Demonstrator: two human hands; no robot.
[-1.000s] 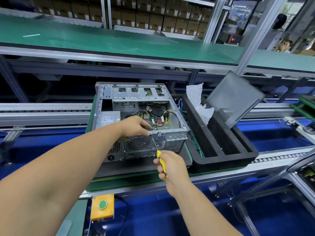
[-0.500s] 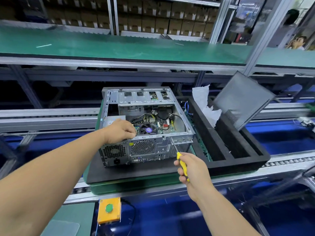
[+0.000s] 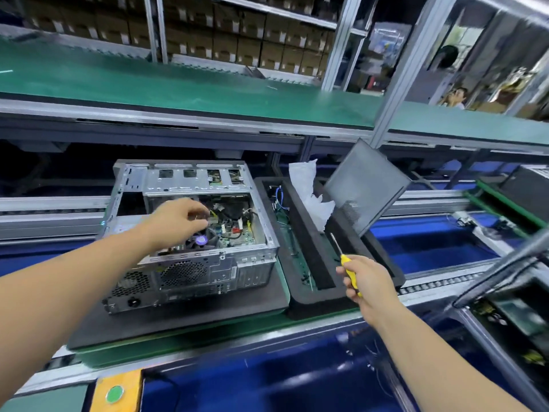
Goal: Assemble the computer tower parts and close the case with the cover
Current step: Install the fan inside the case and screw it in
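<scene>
Computer case (image 3: 190,233) open beside foam tray (image 3: 309,263), cover (image 3: 367,187) propped inside.

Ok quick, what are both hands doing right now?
Left hand: over the open computer case, fingers curled; whether it grips anything cannot be told.
Right hand: closed around the yellow screwdriver, beside the case.

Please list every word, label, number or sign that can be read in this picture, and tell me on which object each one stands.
No text can be read here.
Computer case: small stickers on the rear panel, too blurred to read.
Cardboard boxes on the far shelf: pale labels, too small and blurred.
Orange button box: a plain green button, no lettering visible.
Yellow screwdriver in the right hand: no marking visible.
</scene>
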